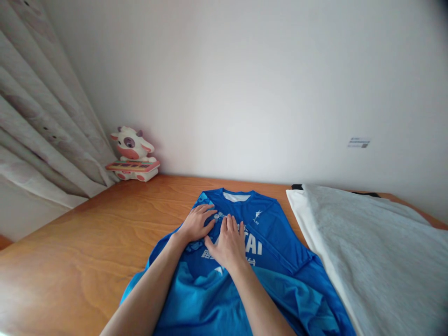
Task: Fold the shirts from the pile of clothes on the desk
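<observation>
A blue sports shirt [273, 233] with white lettering lies spread on the wooden table [87, 252], its collar toward the wall. My left hand [196, 223] rests flat on the shirt's upper left chest, fingers stretched out. My right hand [229, 242] lies flat beside it on the lettering, fingers together and extended. The thumbs of the two hands nearly touch. Neither hand holds anything. The shirt's lower part is rumpled near my forearms.
A stack of folded grey and white cloth [371, 247] lies on the right of the table, next to the shirt. A cow-shaped toy keyboard [133, 155] stands at the back left corner by the curtain [42, 121]. A white wall runs behind.
</observation>
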